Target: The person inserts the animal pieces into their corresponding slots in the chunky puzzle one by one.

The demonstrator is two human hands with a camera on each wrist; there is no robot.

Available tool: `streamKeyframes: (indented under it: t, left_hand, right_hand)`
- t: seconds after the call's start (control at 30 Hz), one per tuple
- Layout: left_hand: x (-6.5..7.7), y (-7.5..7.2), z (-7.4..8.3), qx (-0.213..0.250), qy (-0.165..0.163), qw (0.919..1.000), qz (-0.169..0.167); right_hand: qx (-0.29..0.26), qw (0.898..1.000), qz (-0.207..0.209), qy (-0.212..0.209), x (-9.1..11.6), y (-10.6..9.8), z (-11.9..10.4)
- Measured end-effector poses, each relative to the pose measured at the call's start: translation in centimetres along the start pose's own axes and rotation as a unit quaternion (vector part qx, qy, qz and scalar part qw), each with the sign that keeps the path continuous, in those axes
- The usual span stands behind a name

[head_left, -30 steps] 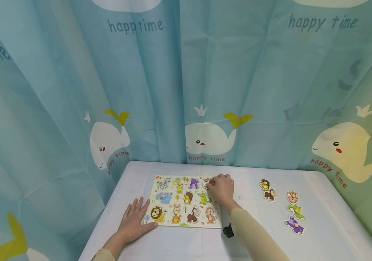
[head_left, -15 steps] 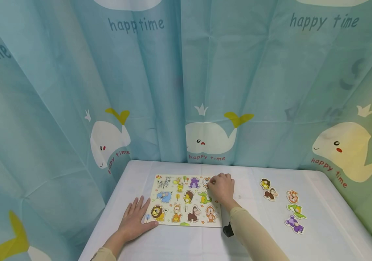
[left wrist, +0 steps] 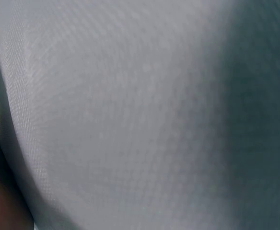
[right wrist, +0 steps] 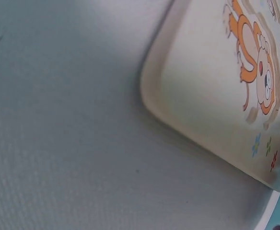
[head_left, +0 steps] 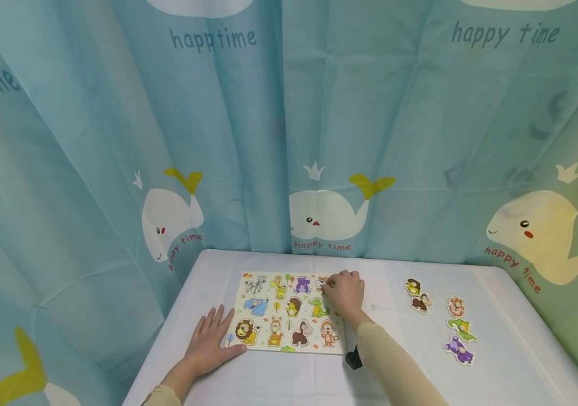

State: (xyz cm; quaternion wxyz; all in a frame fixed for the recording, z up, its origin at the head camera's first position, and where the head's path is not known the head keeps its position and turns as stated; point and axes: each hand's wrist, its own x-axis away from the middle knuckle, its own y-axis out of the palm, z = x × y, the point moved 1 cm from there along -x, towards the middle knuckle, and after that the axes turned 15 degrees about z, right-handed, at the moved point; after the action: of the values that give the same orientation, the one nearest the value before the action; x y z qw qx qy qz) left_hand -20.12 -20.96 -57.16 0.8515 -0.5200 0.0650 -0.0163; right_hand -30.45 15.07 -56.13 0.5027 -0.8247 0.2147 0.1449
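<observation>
In the head view an animal puzzle board (head_left: 289, 326) lies on the white table. My left hand (head_left: 208, 341) rests with spread fingers at the board's left edge, thumb on its lower left corner. At the top right corner, my right hand (head_left: 345, 293) has its fingers curled over the tiger puzzle piece (head_left: 321, 280). The fingers hide much of that piece, and its exact seat is hidden. Next to the hand are the crocodile picture (head_left: 318, 308) and the purple hippo picture (head_left: 301, 285). The right wrist view shows the board's monkey picture (right wrist: 262, 72) from close by.
Loose pieces lie to the right: a hedgehog (head_left: 413, 286), a gorilla (head_left: 422, 303), an orange-brown animal (head_left: 455, 307), a green crocodile (head_left: 462, 329) and a purple hippo (head_left: 458, 350). A blue curtain (head_left: 339, 124) hangs behind the table (head_left: 380, 349).
Both hands stay in nearly the same places, the right one at the board's top right corner. The head view shifts very slightly.
</observation>
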Motion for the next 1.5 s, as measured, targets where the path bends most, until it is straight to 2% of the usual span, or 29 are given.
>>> streamKeyframes:
  t: [0.33,0.67,1.1,1.5]
  left_hand:
    - [0.0,0.2,0.1,0.001,0.004,1.0,0.007]
    - [0.2,0.9,-0.3,0.023,0.012,0.9989,0.038]
    - [0.0,0.2,0.1,0.013,0.005,0.9998,0.015]
    - [0.0,0.4,-0.1,0.028,0.015,0.9992,0.026]
  right_hand:
    - [0.001,1.0,0.0,0.007,0.3,-0.3,-0.1]
    - [0.003,1.0,0.008,-0.002,0.5,0.0,0.2]
    - [0.006,1.0,-0.001,0.013,0.7,0.2,0.0]
    - [-0.028,1.0,-0.008,0.013,0.7,-2.0,0.7]
